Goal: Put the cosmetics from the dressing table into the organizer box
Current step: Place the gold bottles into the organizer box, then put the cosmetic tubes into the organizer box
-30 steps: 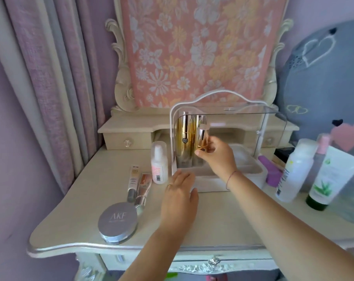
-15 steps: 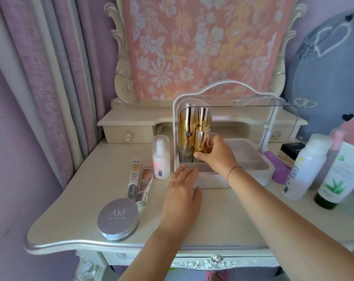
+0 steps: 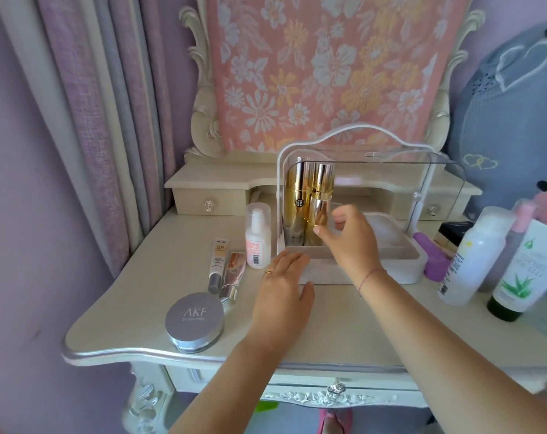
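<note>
Two gold bottles (image 3: 309, 208) looked mirror-glossy metallic; the organizer box (image 3: 375, 267) had matt white plastic and a clear lid; the tabletop (image 3: 159, 277) showed smooth cream paint.

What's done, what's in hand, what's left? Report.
Done: two gold bottles stand in the organizer box. In hand: nothing held; the right hand hovers open beside them, the left hand rests at the box front. Left: pump bottle, two tubes, compact, and bottles to the right.

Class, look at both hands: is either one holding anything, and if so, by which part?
Nothing is held. The right hand hangs open beside the gold bottle in the organizer box, fingers apart from it. The left hand lies flat on the dressing table.
</note>
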A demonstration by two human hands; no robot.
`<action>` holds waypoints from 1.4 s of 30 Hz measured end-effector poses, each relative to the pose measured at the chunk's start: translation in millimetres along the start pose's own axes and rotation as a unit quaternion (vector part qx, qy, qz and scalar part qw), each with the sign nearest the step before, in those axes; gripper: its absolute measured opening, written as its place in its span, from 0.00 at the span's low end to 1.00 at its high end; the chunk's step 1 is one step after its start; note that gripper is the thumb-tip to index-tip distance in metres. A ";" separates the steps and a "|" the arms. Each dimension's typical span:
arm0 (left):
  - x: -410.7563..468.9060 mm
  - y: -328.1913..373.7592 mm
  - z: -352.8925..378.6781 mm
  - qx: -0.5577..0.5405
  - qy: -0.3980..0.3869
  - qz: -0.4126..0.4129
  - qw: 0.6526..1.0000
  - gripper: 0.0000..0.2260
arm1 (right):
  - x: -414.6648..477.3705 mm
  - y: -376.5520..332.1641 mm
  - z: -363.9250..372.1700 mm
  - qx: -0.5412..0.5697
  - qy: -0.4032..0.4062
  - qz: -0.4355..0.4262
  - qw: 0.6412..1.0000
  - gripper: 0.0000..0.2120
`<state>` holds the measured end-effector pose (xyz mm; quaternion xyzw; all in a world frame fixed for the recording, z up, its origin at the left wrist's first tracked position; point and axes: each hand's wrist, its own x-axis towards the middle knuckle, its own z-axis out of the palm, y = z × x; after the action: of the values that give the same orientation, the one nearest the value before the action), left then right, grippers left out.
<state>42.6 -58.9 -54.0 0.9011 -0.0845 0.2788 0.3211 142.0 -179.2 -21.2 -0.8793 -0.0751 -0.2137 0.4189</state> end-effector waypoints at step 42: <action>-5.5 2.6 -24.1 -0.140 0.075 -0.142 0.977 0.10 | -17.1 -50.6 -34.4 0.195 -0.062 -0.010 0.979 0.05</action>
<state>26.3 -46.0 -40.3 0.8264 0.0307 0.2828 0.4860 100.1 -172.7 26.1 -0.7912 -0.1503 -0.1443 0.5750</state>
